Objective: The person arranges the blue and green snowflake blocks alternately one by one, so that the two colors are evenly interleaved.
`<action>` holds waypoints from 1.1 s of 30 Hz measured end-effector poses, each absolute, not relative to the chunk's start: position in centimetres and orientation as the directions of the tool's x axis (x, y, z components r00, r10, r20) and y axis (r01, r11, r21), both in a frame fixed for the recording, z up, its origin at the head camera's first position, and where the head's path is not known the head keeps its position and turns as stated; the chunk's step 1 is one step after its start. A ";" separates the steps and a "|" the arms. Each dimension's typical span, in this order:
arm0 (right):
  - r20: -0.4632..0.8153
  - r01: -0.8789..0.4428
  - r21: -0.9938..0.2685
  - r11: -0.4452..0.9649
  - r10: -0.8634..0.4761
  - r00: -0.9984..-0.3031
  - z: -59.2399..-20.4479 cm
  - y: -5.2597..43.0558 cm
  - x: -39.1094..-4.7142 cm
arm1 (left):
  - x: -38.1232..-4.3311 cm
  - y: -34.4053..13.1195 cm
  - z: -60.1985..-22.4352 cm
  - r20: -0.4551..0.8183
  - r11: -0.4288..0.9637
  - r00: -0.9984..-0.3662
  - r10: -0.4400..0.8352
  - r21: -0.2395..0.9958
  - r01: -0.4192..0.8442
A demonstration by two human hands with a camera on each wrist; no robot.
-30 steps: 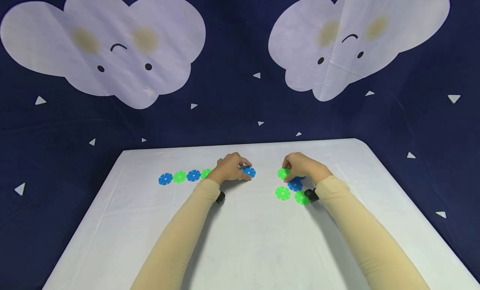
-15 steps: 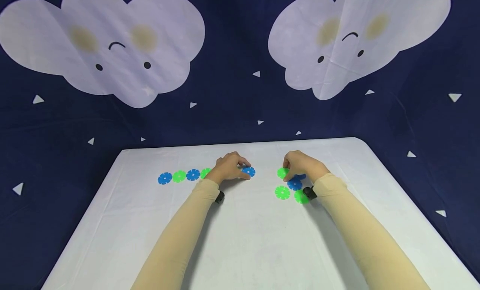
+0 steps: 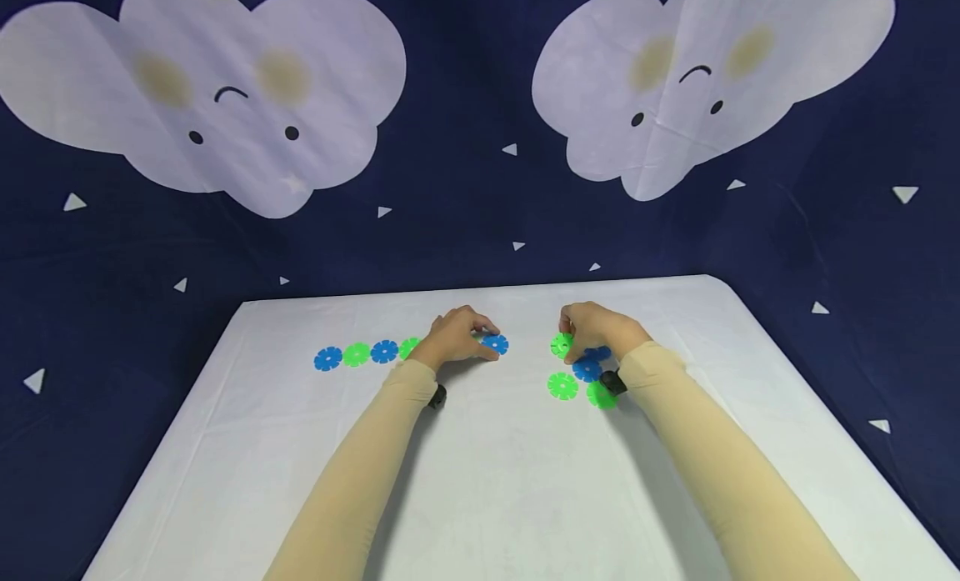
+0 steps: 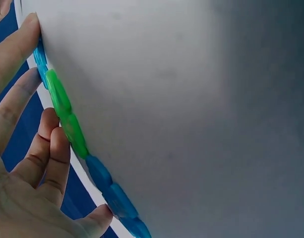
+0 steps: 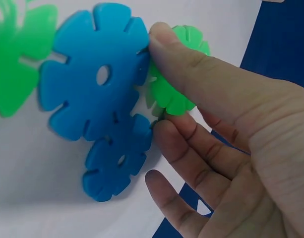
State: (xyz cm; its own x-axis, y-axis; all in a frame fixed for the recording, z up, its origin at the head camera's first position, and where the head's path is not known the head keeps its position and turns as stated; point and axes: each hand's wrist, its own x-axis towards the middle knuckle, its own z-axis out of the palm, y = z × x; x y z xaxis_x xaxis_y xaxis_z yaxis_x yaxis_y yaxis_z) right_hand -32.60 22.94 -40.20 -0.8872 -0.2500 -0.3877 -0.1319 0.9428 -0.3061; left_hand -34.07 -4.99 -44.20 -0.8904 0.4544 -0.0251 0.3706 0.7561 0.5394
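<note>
Flat notched interlocking discs, blue and green, lie on the white table. My left hand holds the blue disc at the right end of a row, its thumb on the near side and a finger on the far side. The palm hides the row's middle. In the left wrist view, green and blue discs line up along the fingers. My right hand pinches a green disc between thumb and fingers. Two overlapping blue discs are beside that thumb in the right wrist view.
The row's left part alternates blue, green, blue and green. Loose green discs lie nearer me on the right, one partly under the wrist camera. A dark cloud-print cloth stands behind the table.
The green disc at my right hand now looks slightly tilted, and that hand has shifted a little left. My left hand stays at the blue disc.
</note>
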 end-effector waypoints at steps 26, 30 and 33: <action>-0.331 -0.178 -0.319 0.931 -0.285 -0.900 -40.6 23.0 -32.2 | -34.3 -5.0 -44.6 -0.018 0.751 -0.891 0.455 0.545 0.372; -0.324 -0.185 -0.313 0.932 -0.288 -0.901 -40.5 22.9 -31.9 | -34.3 -5.0 -44.7 -0.022 0.751 -0.889 0.457 0.545 0.372; -0.318 -0.201 -0.306 0.931 -0.299 -0.900 -40.3 22.7 -31.8 | -34.3 -5.0 -44.6 -0.025 0.754 -0.890 0.455 0.543 0.371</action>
